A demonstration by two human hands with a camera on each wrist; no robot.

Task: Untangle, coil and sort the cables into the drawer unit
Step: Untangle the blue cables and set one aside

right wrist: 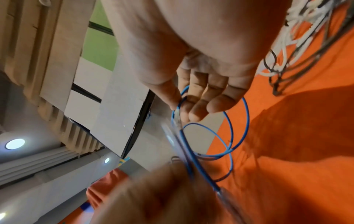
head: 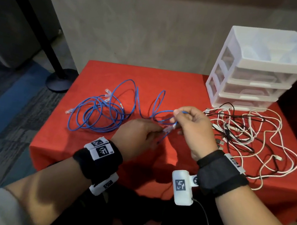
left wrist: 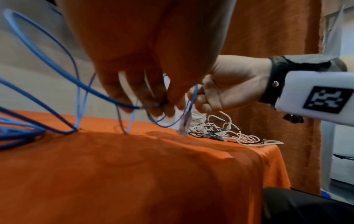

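A tangle of blue network cables point(head: 100, 112) lies on the red cloth at the left-centre, loops trailing right to my hands. My left hand point(head: 140, 134) pinches a strand of blue cable point(left wrist: 118, 103) just above the cloth. My right hand point(head: 190, 125) pinches another stretch of the blue cable point(right wrist: 178, 106) between thumb and forefinger, and a clear plug point(left wrist: 184, 124) hangs below it. A mixed pile of white and black cables point(head: 248, 135) lies to the right. The white three-drawer unit point(head: 258, 72) stands at the back right, drawers closed.
The red-covered table point(head: 97, 155) is small; its front edge is close to my wrists and its left edge drops to a carpeted floor. A black stand base point(head: 60, 80) sits on the floor at the left. A beige wall is behind.
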